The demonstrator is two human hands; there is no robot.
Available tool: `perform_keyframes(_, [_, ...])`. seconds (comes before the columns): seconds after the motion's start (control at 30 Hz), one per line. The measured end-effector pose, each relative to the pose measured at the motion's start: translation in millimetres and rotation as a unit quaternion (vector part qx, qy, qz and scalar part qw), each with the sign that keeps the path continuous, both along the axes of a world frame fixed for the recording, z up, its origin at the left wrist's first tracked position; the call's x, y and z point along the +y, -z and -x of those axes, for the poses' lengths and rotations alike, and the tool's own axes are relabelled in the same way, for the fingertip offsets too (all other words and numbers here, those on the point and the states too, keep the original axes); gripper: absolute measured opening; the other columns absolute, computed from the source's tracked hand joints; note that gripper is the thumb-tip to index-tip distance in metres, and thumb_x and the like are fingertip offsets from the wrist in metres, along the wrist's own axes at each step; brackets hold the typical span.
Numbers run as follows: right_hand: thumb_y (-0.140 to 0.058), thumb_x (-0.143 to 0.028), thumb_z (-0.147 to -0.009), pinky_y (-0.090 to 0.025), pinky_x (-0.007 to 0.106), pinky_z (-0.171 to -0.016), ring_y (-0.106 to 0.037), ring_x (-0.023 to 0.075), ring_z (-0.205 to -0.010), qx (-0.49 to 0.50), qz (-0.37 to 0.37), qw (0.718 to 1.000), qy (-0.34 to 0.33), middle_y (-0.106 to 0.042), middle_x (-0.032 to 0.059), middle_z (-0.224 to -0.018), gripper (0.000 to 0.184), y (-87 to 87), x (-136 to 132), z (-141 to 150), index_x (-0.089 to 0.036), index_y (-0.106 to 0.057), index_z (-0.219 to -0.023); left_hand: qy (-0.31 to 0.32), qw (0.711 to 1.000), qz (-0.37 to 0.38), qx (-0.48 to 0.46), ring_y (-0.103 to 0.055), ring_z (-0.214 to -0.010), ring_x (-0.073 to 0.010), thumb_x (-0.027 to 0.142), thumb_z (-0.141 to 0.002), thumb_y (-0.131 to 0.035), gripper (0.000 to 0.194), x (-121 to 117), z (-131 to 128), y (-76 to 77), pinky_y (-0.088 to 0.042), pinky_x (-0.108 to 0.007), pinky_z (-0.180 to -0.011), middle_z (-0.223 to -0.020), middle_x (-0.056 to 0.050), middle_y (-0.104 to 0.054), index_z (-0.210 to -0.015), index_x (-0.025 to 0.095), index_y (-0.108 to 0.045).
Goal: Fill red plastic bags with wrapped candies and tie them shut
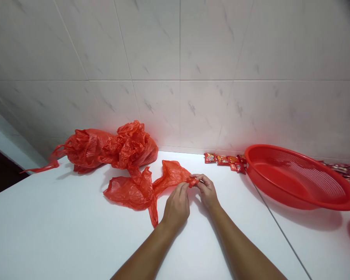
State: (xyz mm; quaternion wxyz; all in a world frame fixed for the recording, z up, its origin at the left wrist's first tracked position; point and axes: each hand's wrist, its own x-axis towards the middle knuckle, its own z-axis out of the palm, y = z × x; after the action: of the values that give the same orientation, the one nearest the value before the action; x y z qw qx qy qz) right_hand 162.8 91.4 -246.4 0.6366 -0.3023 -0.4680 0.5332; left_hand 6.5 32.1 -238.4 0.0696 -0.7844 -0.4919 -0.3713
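A thin red plastic bag (172,175) stretches out on the white table, its right end bunched into a small twisted knot. My left hand (177,203) pinches the bag just left of that knot. On the other side, my right hand (206,190) grips the bunched tip between thumb and fingers. Another crumpled red plastic bag (131,192) lies flat to the left, overlapping or joined to the first; I cannot tell which. What the fingertips press on is partly hidden.
Filled red plastic bags (113,146) lean against the tiled wall (163,112) at the back left. Several small red packets (221,159) lie along the wall. A red plastic basket (280,182) stands at the right, with a dark patterned cloth-like thing (345,171) behind it.
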Motion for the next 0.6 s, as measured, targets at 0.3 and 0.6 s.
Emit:
perform_keyframes(0.3, [-0.066, -0.029, -0.088, -0.053, 0.034, -0.078, -0.069, 0.0209, -0.089, -0.011, -0.009, 1.0, -0.008, -0.074, 0.006, -0.118, 0.009, -1.7, -7.7, -2.7, -0.022, -0.065, -0.083, -0.122, 0.988, 0.076, 0.059, -0.062, -0.117, -0.0319, 0.025, -0.109, -0.041, 0.035, -1.8, 5.6, -20.8, -0.052, -0.05, -0.094, -0.144, -0.01, -0.068, -0.123, 0.022, -0.073])
perform_keyframes(0.6, [-0.058, -0.034, -0.088, -0.044, 0.026, -0.061, -0.058, 0.0148, -0.072, 0.018, -0.023, 0.988, 0.151, -0.07, 0.0051, -0.105, 0.013, -2.1, -6.1, 0.5, -0.022, -0.055, -0.092, -0.209, 0.955, 0.179, 0.11, -0.05, -0.126, -0.042, 0.046, -0.11, -0.029, 0.065, -1.4, 10.7, -40.2, -0.042, -0.056, -0.107, -0.118, -0.021, -0.071, -0.087, 0.015, -0.082])
